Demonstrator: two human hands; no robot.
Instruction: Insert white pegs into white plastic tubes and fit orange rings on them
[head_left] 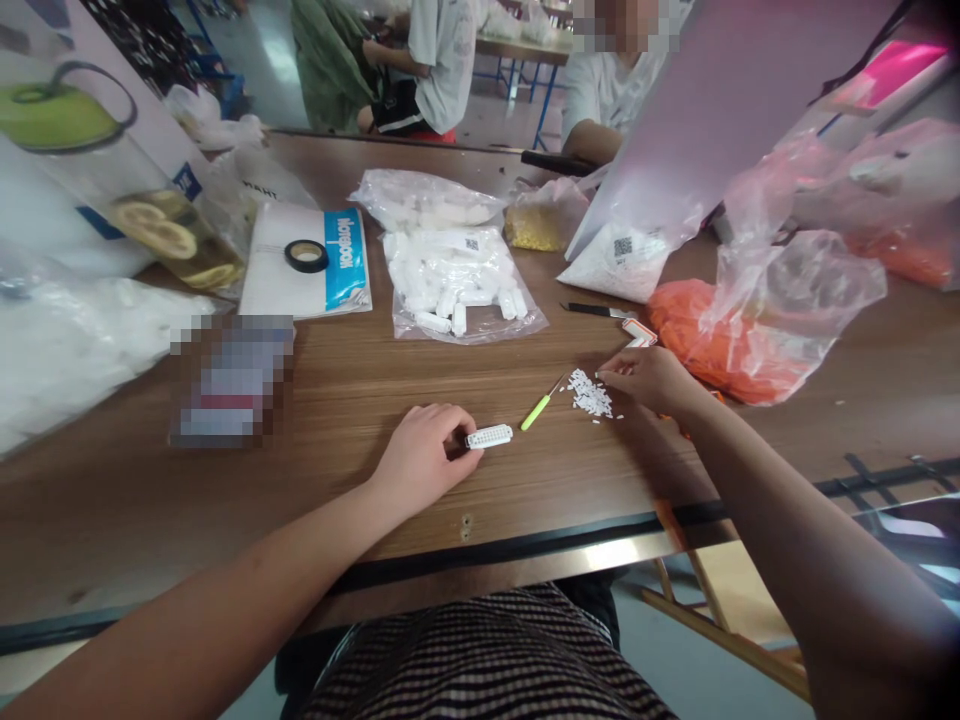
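Observation:
Between the thumb and fingers of my left hand [431, 452] is a white multi-hole connector housing [490, 436], held at its left end low over the brown table, its rows of holes facing up. My right hand [646, 378] is closed in a pinch at the right edge of a pile of small white pieces [591, 394]; a tiny white piece seems to show at its fingertips. A pick with a yellow-green handle [535, 412] lies between the connector housing and the pile, its thin metal tip towards the pile.
Black-handled tweezers [589, 310] and orange-and-white parts [639, 332] lie beyond my right hand, beside a bag of orange parts [724, 335]. Bagged white housings [457, 275], a notebook [349, 255] with black tape [306, 257], and a bottle [150, 200] stand farther back. Other people sit opposite.

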